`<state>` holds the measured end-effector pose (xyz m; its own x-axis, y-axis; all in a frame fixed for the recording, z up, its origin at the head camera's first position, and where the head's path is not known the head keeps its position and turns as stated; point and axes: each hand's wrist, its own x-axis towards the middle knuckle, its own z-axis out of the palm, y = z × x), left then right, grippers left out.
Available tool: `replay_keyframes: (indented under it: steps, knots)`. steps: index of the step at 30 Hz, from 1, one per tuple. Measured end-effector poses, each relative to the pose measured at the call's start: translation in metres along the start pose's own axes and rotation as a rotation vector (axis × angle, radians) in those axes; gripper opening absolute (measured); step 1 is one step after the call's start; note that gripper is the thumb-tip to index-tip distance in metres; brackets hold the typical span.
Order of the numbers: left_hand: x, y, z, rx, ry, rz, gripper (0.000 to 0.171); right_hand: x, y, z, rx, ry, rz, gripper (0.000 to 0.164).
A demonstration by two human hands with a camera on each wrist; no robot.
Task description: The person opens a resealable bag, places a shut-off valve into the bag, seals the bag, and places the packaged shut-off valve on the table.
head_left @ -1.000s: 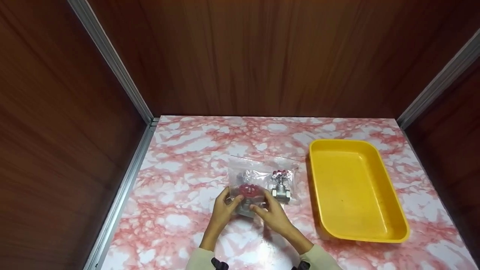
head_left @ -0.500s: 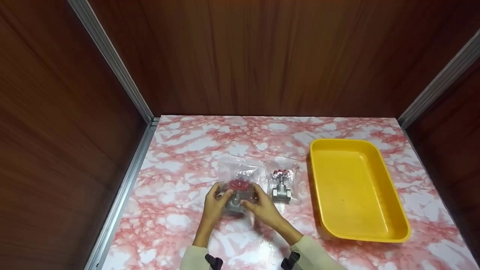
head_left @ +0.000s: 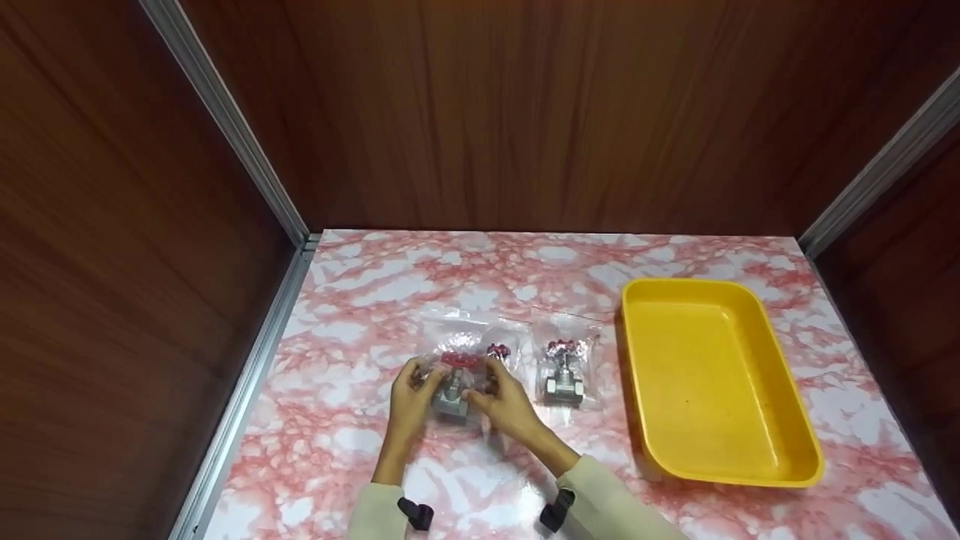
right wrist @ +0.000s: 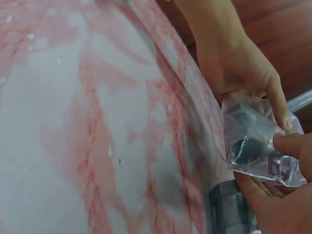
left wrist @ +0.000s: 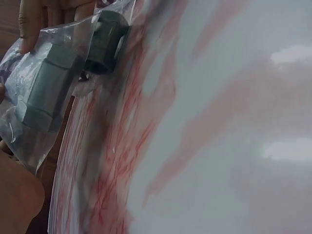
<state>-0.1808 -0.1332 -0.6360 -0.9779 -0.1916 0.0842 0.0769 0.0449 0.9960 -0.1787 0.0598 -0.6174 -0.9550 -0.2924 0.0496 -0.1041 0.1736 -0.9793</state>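
Both of my hands hold a gate valve [head_left: 451,403] with a red handwheel, sealed in a clear plastic bag [head_left: 450,325]. My left hand [head_left: 409,399] grips the bag's left side, thumb on the near face. From the right, my right hand [head_left: 511,406] pinches the bag, its thumb against the valve body. A second bagged valve [head_left: 499,351] lies just behind the right fingers and is partly hidden. To its right a third bagged valve [head_left: 564,381] lies on the table. In the left wrist view, the held valve's hexagonal end [left wrist: 51,87] shows through the plastic.
A yellow tray [head_left: 632,375] stands on the right of the red-and-white marbled table [head_left: 360,300]. Brown wood-grain panels [head_left: 525,112] with metal corner strips [head_left: 240,142] enclose the table at the back and both sides.
Both hands have moved left with the bagged valve still held between them. The second valve's red handwheel, hidden before, now shows behind the right hand. The third valve and the tray stay put.
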Motion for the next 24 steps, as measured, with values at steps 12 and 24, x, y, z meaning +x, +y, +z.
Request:
replay_keyframes:
  steps: [12,24]
  knots:
    - [0.013,0.002,-0.016,0.002,0.031,-0.031,0.026,0.019,-0.007,0.018,0.047,-0.013,0.026,0.067]
    - [0.031,-0.006,-0.024,0.081,0.092,-0.011,0.028,0.038,-0.01,0.028,0.007,0.028,0.027,0.057]
